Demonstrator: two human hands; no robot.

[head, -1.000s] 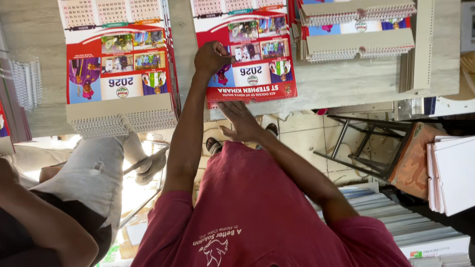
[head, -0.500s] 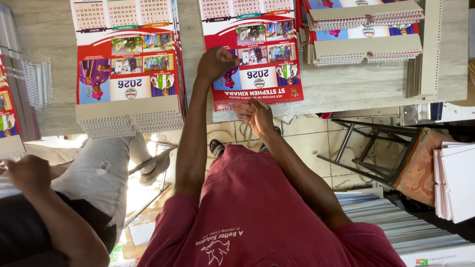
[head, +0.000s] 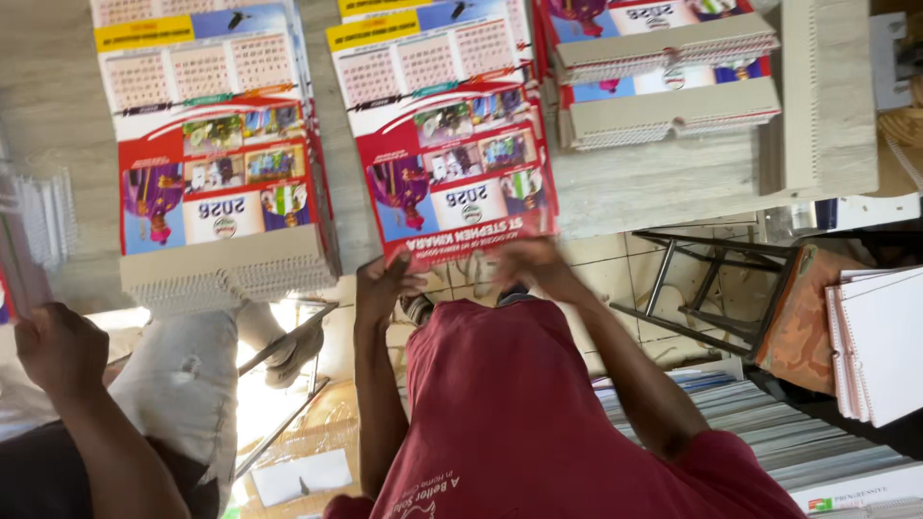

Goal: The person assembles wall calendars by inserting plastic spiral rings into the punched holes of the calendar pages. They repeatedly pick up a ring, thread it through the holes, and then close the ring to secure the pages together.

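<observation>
Left hand [head: 385,281]: grip loosely curled, holding nothing, just off the tabletop [head: 663,178] edge.
Right hand [head: 524,259]: blurred, grip unclear, touching the red printed paper calendar stack [head: 447,135] at that edge.

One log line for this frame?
left hand: at middle calendar stack near edge | right hand: same edge, blurred | grip: unclear | table: more stacks

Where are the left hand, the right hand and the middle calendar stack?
left hand [head: 385,284], head view, on its back.
right hand [head: 532,261], head view, on the blurred knuckles.
middle calendar stack [head: 447,144], head view, on the top sheet's photo row.
</observation>
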